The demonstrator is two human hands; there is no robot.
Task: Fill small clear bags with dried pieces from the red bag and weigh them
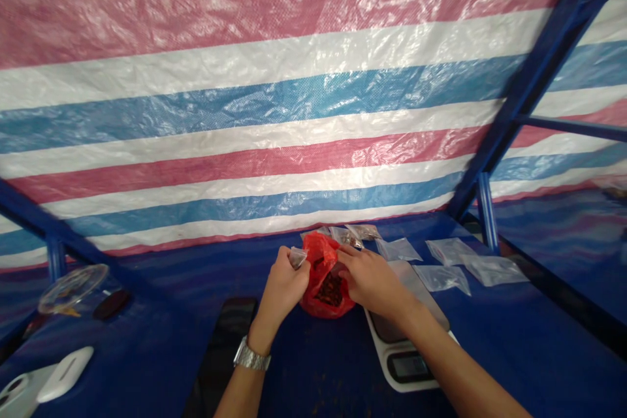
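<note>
A red plastic bag [327, 284] with dark dried bits inside lies on the blue table between my hands. My left hand [284, 284], with a metal watch on its wrist, is closed in a pinch on a small clear plastic bag [296, 256] at the red bag's left rim. My right hand [373, 279] rests at the red bag's open mouth, fingers curled into it; what they hold, if anything, is hidden. My right forearm crosses over a white digital scale [404, 356].
Several small clear bags [443, 274] lie on the blue table to the right and behind the red bag. A dark phone [228, 333] lies by my left wrist. A clear lid [73, 287] and white devices [63, 372] sit far left. Blue shelf posts [487, 219] stand right.
</note>
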